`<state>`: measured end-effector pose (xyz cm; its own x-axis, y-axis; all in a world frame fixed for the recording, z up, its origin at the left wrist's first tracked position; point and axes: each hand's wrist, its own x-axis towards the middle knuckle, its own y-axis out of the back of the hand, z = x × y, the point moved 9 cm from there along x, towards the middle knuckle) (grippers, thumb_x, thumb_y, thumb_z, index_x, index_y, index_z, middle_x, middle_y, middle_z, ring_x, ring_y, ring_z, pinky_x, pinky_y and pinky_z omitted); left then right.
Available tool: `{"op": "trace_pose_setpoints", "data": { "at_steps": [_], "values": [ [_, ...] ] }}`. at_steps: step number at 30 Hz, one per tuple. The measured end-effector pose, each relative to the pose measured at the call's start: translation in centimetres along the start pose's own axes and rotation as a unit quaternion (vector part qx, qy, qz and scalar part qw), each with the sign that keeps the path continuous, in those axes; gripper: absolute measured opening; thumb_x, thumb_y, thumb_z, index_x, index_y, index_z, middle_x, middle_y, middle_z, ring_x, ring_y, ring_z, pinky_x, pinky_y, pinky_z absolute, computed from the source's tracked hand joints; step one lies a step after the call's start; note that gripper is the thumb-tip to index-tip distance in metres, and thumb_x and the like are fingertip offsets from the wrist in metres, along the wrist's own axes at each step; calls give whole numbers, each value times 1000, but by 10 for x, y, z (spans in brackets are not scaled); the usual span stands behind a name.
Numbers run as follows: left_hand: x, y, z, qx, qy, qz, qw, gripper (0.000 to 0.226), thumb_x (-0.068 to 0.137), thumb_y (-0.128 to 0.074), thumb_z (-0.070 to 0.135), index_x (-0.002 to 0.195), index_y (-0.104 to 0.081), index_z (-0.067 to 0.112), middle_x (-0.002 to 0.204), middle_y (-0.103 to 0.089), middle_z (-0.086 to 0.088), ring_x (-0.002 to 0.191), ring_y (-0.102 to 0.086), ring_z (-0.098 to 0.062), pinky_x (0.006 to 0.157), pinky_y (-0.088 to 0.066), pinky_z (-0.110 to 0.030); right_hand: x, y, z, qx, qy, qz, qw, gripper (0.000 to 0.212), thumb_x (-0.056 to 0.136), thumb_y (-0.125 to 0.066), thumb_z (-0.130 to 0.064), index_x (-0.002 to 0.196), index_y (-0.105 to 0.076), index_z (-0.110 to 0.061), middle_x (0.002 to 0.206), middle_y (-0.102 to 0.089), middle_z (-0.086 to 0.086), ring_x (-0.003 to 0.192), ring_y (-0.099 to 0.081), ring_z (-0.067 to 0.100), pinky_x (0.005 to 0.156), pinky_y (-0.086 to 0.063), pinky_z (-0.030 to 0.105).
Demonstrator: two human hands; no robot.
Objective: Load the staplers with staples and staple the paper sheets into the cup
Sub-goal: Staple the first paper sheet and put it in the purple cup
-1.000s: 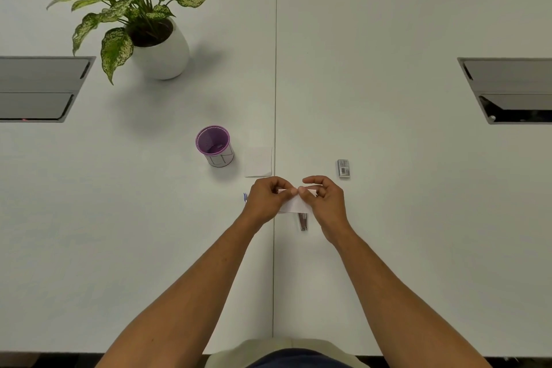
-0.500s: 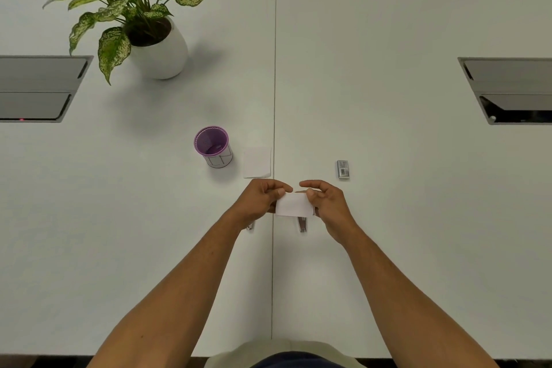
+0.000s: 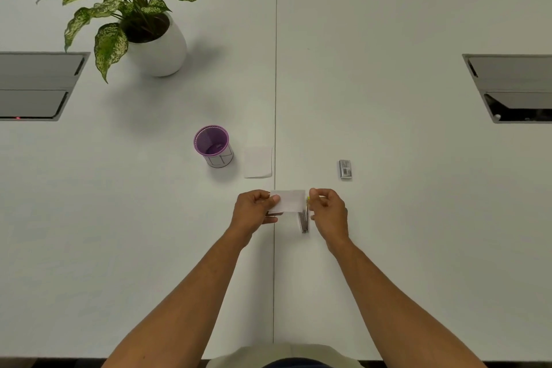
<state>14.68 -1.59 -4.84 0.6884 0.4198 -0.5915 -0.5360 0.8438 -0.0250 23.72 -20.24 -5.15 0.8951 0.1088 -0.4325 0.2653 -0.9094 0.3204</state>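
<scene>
My left hand (image 3: 254, 213) pinches the left edge of a small white paper sheet (image 3: 289, 201). My right hand (image 3: 328, 212) pinches its right edge, so the sheet is held flat just above the table. A silver stapler (image 3: 304, 220) lies on the table under the sheet's right end, with a yellow bit showing by my right fingers. The purple mesh cup (image 3: 212, 143) stands upright to the far left. Another white paper sheet (image 3: 257, 162) lies flat to the right of the cup. A small staple box (image 3: 345, 169) lies to the far right.
A potted plant (image 3: 155, 48) stands at the back left. Recessed cable boxes sit at the left edge (image 3: 35, 86) and the right edge (image 3: 513, 89). A seam (image 3: 275, 69) runs down the middle of the white table.
My hands have moved apart and the paper sheet is now spread wider and flatter between them. A small blue item seen by my left hand earlier is now out of sight.
</scene>
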Motion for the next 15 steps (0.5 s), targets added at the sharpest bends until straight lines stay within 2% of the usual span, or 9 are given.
{"op": "trace_pose_setpoints", "data": {
  "at_steps": [2, 5, 7, 12, 15],
  "values": [
    [3, 7, -2, -11, -3, 20, 1000, 9, 86, -71, 10, 84, -66, 4, 87, -69, -12, 82, -72, -34, 65, -61, -38, 1, 2, 4, -120, 17, 22, 992, 27, 93, -60, -35, 109, -62, -13, 98, -71, 6, 93, -66, 22, 72, -49, 26],
    [5, 14, -4, -29, -7, 46, 999, 8, 86, -72, 12, 83, -68, 6, 86, -70, -11, 84, -72, -35, 64, -60, -36, -1, -12, 12, -256, 35, 6, 966, 41, 92, -59, -36, 121, -55, -7, 116, -62, 12, 110, -58, 29, 87, -46, 35],
    [5, 18, -6, -41, -3, 62, 997, 8, 86, -72, 12, 81, -69, 7, 84, -70, -12, 82, -72, -35, 63, -60, -35, -1, -23, 16, -314, 29, -20, 949, 46, 92, -59, -38, 124, -50, -5, 122, -55, 13, 115, -53, 30, 89, -44, 36],
    [5, 21, -15, -27, 15, 44, 999, 14, 85, -73, 13, 89, -70, -1, 94, -67, -19, 86, -69, -39, 57, -58, -30, 4, -37, 20, -375, 32, -25, 926, 48, 90, -62, -39, 122, -48, -6, 122, -52, 13, 114, -53, 28, 85, -47, 36],
    [3, 27, -17, -34, 18, 43, 998, 9, 86, -72, 11, 86, -70, 2, 92, -66, -14, 80, -69, -33, 56, -58, -29, 7, -41, 22, -393, 44, -24, 918, 48, 91, -62, -36, 125, -47, -6, 123, -53, 12, 115, -54, 28, 88, -47, 35]
  ]
}}
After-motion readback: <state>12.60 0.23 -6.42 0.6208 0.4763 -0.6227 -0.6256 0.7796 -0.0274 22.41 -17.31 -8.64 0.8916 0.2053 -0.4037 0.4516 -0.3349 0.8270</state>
